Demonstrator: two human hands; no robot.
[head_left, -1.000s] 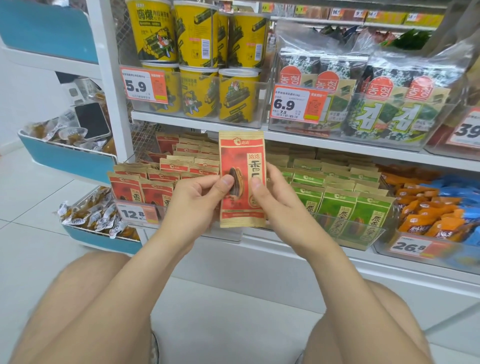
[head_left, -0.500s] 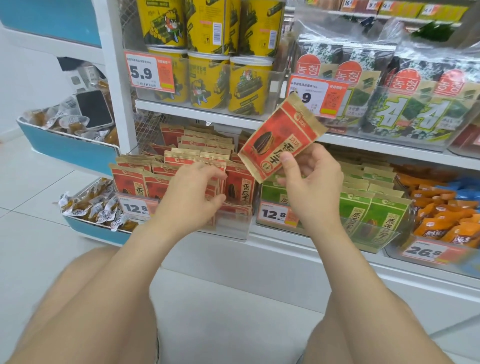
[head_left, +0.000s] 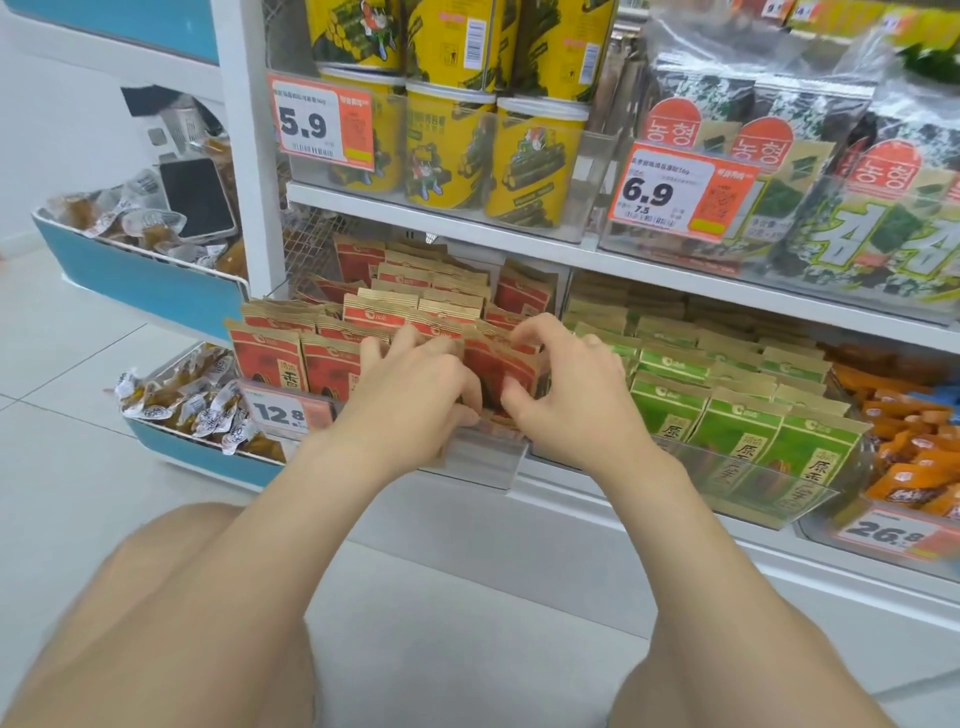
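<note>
At the lower shelf (head_left: 597, 501), we pinch a red seed packet (head_left: 501, 371) upright among its kind at the front of the clear bin (head_left: 483, 457) with our right hand (head_left: 566, 395), while our left hand (head_left: 415, 395) curls round the neighbouring red packets (head_left: 332, 364), green packets (head_left: 727, 431) alongside

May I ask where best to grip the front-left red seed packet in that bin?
Pinch the front-left red packet by its tan top seal, coming from above: it stands upright, its lower part hidden behind the price tag, with a neighbour tight beside it.
</note>
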